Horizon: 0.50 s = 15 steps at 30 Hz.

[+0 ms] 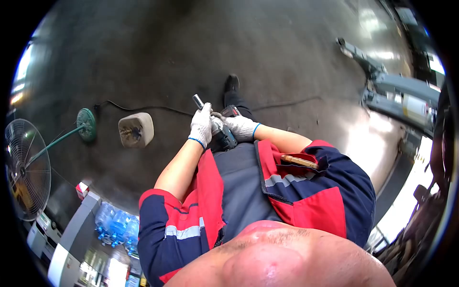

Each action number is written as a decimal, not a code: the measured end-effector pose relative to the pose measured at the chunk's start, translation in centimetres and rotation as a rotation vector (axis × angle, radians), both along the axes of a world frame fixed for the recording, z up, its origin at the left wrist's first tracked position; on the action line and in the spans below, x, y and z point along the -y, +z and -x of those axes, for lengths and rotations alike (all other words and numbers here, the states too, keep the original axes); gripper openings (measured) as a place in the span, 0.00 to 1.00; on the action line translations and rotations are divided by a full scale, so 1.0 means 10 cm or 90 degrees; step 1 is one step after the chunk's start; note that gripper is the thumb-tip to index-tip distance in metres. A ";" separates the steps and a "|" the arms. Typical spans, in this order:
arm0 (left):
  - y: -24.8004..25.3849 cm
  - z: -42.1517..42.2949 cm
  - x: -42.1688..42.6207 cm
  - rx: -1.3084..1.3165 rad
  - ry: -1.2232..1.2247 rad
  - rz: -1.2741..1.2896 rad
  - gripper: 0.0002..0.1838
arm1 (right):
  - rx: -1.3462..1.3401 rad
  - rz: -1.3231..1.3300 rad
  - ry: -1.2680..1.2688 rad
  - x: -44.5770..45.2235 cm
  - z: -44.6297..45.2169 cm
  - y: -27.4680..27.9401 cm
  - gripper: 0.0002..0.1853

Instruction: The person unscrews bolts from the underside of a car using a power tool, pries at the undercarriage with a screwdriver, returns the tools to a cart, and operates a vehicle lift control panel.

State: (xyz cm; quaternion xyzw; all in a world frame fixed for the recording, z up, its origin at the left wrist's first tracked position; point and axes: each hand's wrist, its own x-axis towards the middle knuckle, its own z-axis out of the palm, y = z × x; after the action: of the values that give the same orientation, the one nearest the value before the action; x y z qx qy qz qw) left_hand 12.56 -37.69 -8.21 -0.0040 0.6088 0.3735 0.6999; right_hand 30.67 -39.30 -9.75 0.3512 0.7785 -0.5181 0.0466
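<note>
In white knit gloves, both my hands are together in front of my waist at a dark power tool (224, 137) with a blue-grey body. My left hand (202, 125) is closed at the tool's front end, where a shiny metal socket (198, 100) sticks out past the fingers. Gloved fingers of my right hand (240, 127) are wrapped round the tool beside a red-and-black part (231, 111), probably its battery. The tool's handle is mostly hidden by the gloves.
A black cable (162, 107) runs across the grey floor (287, 48). On the left are a beige bin (136, 130), a green round base (86, 125) and a standing fan (27, 170). Water bottles (117, 222) stand lower left; grey lift arms (404, 86) extend at right.
</note>
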 end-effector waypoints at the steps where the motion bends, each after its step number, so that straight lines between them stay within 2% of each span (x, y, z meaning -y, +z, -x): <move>1: 0.05 0.03 -0.30 -0.007 0.028 -0.012 0.13 | -0.002 -0.003 0.035 -0.36 0.01 -0.01 0.48; 2: 0.10 0.05 -0.52 0.003 0.077 -0.003 0.13 | -0.075 -0.134 0.069 -0.61 0.02 -0.09 0.50; 3: 0.10 0.14 -0.70 -0.052 0.056 0.004 0.12 | -0.087 -0.138 0.079 -0.89 0.07 -0.18 0.50; 5: 0.16 0.29 -1.10 -0.037 0.052 -0.083 0.11 | -0.100 -0.131 0.081 -1.51 0.16 0.23 0.50; 6: 0.10 0.29 -1.31 -0.063 0.087 -0.102 0.13 | -0.021 -0.082 0.096 -1.85 0.19 0.44 0.50; 9: 0.52 0.29 -1.91 0.036 0.179 -0.105 0.13 | -0.011 -0.122 0.168 -2.60 0.21 0.82 0.48; 11: 0.45 0.36 -2.19 0.074 0.206 -0.140 0.13 | 0.029 -0.105 0.167 -2.96 0.29 0.80 0.40; 14: 0.38 0.56 -3.09 0.143 0.259 -0.122 0.15 | 0.037 -0.150 0.183 -3.84 0.41 0.76 0.38; 15: 0.19 0.65 -3.42 0.178 0.292 -0.109 0.14 | 0.043 -0.163 0.195 -4.17 0.46 0.67 0.37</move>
State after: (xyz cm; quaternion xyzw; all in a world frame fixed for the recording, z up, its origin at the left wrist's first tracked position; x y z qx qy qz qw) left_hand 6.05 -3.51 -6.35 -0.1341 0.4555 0.5680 0.6722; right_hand 26.04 2.37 -3.10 0.2491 0.8804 -0.3894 0.1057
